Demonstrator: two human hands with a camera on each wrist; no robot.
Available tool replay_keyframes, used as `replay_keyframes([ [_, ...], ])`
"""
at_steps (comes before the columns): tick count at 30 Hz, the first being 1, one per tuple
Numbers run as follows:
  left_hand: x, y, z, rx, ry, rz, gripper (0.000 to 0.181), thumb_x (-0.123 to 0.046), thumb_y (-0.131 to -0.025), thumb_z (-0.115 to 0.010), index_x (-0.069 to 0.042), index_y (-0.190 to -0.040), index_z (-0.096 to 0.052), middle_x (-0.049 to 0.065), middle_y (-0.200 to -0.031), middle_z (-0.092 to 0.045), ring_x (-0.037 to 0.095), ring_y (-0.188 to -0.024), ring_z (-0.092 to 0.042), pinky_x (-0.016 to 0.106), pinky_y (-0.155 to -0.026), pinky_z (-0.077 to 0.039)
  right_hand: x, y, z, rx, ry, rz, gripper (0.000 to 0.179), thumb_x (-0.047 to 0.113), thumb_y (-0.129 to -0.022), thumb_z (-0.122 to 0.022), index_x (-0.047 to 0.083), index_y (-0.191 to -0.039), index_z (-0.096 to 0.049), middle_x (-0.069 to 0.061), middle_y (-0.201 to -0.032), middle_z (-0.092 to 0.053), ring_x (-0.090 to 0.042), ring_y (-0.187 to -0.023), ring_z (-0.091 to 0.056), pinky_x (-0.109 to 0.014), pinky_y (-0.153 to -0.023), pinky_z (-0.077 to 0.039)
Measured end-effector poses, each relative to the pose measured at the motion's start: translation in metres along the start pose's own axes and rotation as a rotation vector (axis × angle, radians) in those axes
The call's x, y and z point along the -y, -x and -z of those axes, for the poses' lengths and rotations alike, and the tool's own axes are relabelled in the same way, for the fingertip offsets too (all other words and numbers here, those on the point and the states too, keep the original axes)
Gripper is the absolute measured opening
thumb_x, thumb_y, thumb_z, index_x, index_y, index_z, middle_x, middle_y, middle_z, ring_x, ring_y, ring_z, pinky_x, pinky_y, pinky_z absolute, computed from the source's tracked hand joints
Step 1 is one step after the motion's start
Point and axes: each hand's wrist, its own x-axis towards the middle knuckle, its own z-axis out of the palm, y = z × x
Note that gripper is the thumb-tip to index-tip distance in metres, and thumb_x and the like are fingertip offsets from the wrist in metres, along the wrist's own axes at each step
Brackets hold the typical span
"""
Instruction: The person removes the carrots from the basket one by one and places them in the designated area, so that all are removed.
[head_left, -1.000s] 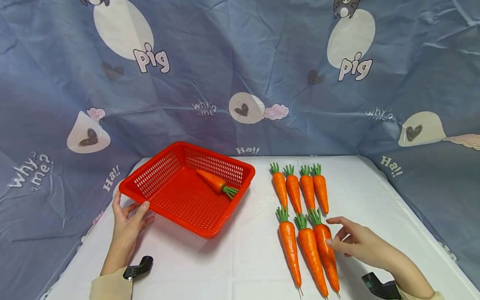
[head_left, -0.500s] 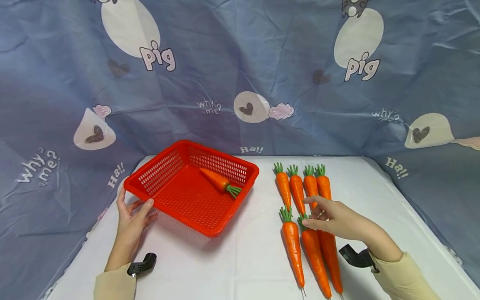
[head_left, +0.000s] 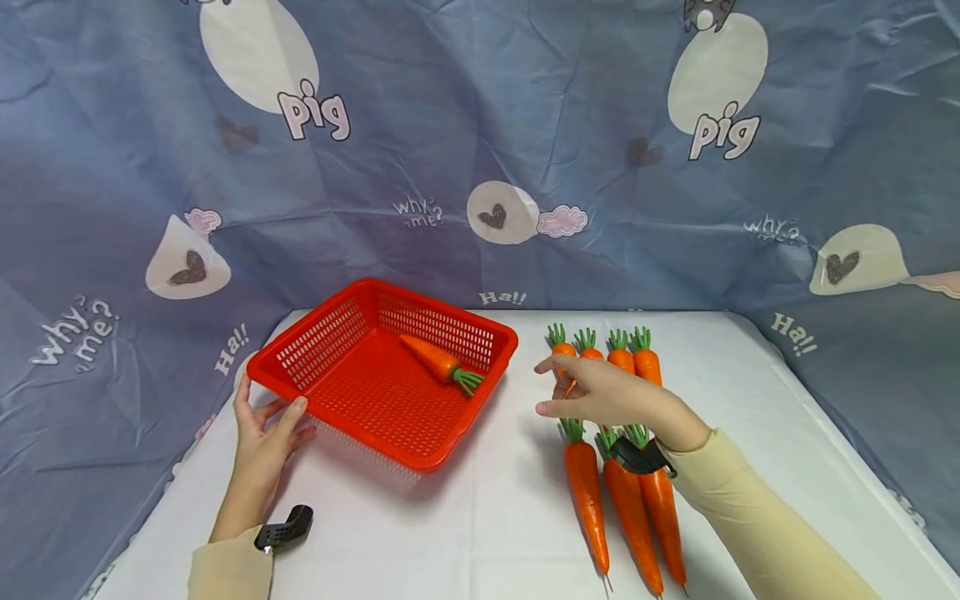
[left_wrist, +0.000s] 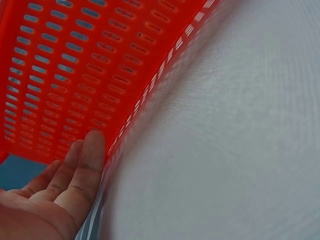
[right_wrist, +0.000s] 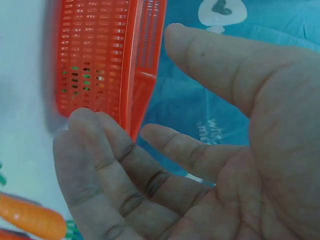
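Note:
A red plastic basket [head_left: 375, 383] with slotted walls stands at the left of the white table, one carrot [head_left: 431, 358] lying inside. My left hand [head_left: 258, 437] grips its near-left corner, thumb at the rim; in the left wrist view several fingers [left_wrist: 90, 155] touch the outer wall. On the right, several carrots lie in two rows: a far row [head_left: 647, 364] and a near row [head_left: 585, 500], green tops pointing away. Above the far row hovers my right hand [head_left: 615, 396], fingers spread and slightly bent, with nothing between them. It partly hides those carrots.
A blue printed cloth [head_left: 480, 150] hangs behind the table and along both sides. White cloth [head_left: 502, 500] covers the tabletop between the basket and the carrots. Black wrist devices [head_left: 285, 529] sit on both wrists.
The right hand has moved left and away from me, from beside the near row to above the far row. Left hand and basket keep their place; the head view has shifted slightly.

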Motion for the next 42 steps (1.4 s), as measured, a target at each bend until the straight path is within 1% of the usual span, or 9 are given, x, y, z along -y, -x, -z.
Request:
replay_keyframes([
  [9,0.000,0.001,0.002,0.011,-0.016,0.025,0.102,-0.030,-0.105,-0.071,-0.057,-0.165,0.008,-0.003,-0.138,-0.039,-0.001,-0.098,-0.071,0.021,-0.082,-0.065,0.012,-0.040,-0.001,0.026,0.036,-0.010,0.059,0.040,-0.100,-0.076,0.008,-0.145,-0.058,-0.005,-0.106,-0.074,-0.014,-0.085,-0.070,-0.029,-0.076,-0.058],
  [14,0.000,0.000,0.001,0.006,-0.014,0.016,0.102,-0.030,-0.105,-0.071,-0.055,-0.165,0.008,-0.003,-0.137,-0.039,-0.001,-0.097,-0.071,0.021,-0.082,-0.065,0.019,-0.060,0.001,0.049,0.023,0.023,0.058,0.036,-0.101,-0.075,0.004,-0.145,-0.057,-0.008,-0.108,-0.075,-0.017,-0.086,-0.070,-0.029,-0.075,-0.057],
  [18,-0.001,0.001,0.000,-0.005,-0.004,0.012,0.102,-0.030,-0.105,-0.071,-0.054,-0.166,0.007,-0.004,-0.136,-0.041,-0.003,-0.096,-0.071,0.022,-0.080,-0.065,0.024,-0.077,0.001,0.048,0.027,0.044,0.050,0.034,-0.100,-0.077,0.003,-0.136,-0.060,-0.008,-0.101,-0.076,-0.020,-0.082,-0.070,-0.029,-0.075,-0.056],
  [22,-0.001,0.000,-0.002,-0.013,-0.001,0.013,0.101,-0.027,-0.105,-0.070,-0.053,-0.166,0.006,-0.004,-0.136,-0.042,-0.002,-0.095,-0.070,0.022,-0.080,-0.065,0.031,-0.092,0.000,0.016,0.060,0.061,0.043,0.032,-0.099,-0.078,0.002,-0.126,-0.063,-0.006,-0.092,-0.073,-0.018,-0.078,-0.065,-0.028,-0.077,-0.052],
  [27,-0.001,0.000,-0.001,-0.022,-0.022,0.018,0.101,-0.027,-0.106,-0.070,-0.054,-0.166,0.007,-0.002,-0.139,-0.041,0.000,-0.096,-0.071,0.022,-0.079,-0.065,0.041,-0.108,0.000,0.006,0.079,0.095,0.046,0.030,-0.098,-0.079,-0.001,-0.128,-0.063,-0.004,-0.085,-0.068,-0.014,-0.076,-0.059,-0.027,-0.077,-0.050],
  [31,-0.002,-0.001,0.000,-0.017,-0.022,0.021,0.101,-0.028,-0.106,-0.070,-0.055,-0.166,0.007,-0.001,-0.140,-0.041,0.002,-0.096,-0.071,0.022,-0.079,-0.065,0.046,-0.117,0.000,0.023,0.081,0.089,0.047,0.029,-0.099,-0.079,-0.001,-0.131,-0.062,-0.003,-0.083,-0.065,-0.013,-0.073,-0.057,-0.025,-0.073,-0.048],
  [34,-0.003,0.000,0.000,-0.014,-0.020,0.021,0.102,-0.028,-0.105,-0.070,-0.054,-0.166,0.007,-0.001,-0.140,-0.040,0.003,-0.097,-0.072,0.022,-0.080,-0.065,0.048,-0.125,0.000,0.029,0.100,0.072,0.049,0.030,-0.099,-0.078,0.000,-0.134,-0.062,-0.005,-0.090,-0.068,-0.015,-0.079,-0.059,-0.026,-0.074,-0.049],
  [37,-0.003,0.000,-0.001,-0.018,-0.014,0.013,0.102,-0.029,-0.105,-0.071,-0.054,-0.166,0.006,-0.001,-0.139,-0.041,0.005,-0.098,-0.072,0.022,-0.079,-0.065,0.049,-0.132,-0.002,0.034,0.125,0.047,0.053,0.033,-0.100,-0.078,0.001,-0.138,-0.062,-0.008,-0.103,-0.072,-0.019,-0.092,-0.064,-0.030,-0.082,-0.053],
  [42,-0.001,0.000,-0.001,-0.019,-0.016,-0.005,0.101,-0.029,-0.105,-0.071,-0.053,-0.166,0.006,-0.001,-0.137,-0.042,0.000,-0.096,-0.071,0.022,-0.079,-0.065,0.054,-0.144,-0.003,0.058,0.161,0.009,0.056,0.037,-0.101,-0.076,0.003,-0.143,-0.060,-0.012,-0.120,-0.070,-0.025,-0.108,-0.064,-0.038,-0.097,-0.054],
])
